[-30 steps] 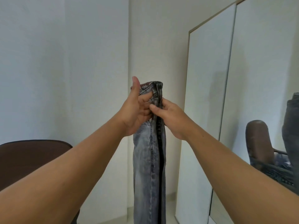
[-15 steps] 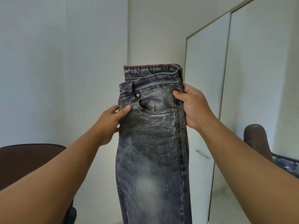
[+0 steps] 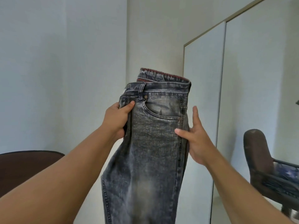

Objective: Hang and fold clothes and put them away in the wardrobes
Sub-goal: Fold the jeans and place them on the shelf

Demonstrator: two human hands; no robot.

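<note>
- The wardrobe stands to the right of the jeans, its pale doors closed; the door edge nearest the jeans sits just behind their right side.
- The jeans, a dark grey acid-washed pair, hang upright in mid-air at the centre of the view. The waistband is up, the front pocket faces the camera, and the legs drop out of the bottom of the frame. They appear doubled lengthwise, one leg laid over the other.
- A brown chair back shows low and well to the left of the jeans; in the wardrobe's glossy door, to the right of the jeans, another brown chair with dark cloth on it appears.
- The left hand has its grip closed on the left edge of the jeans just below the waistband, thumb pressed on the front and the fingers hidden behind the cloth.
- The right hand is at the right seam, lower than the left. Its thumb lies on the front while the index finger stands straight up, clear of the denim; this grip looks loose, more a steadying touch than a clasp.
- Judged from this, the pair is only part folded: it has yet to be folded across its length or hung, and the wardrobe is unopened, so most of the task remains.
</note>
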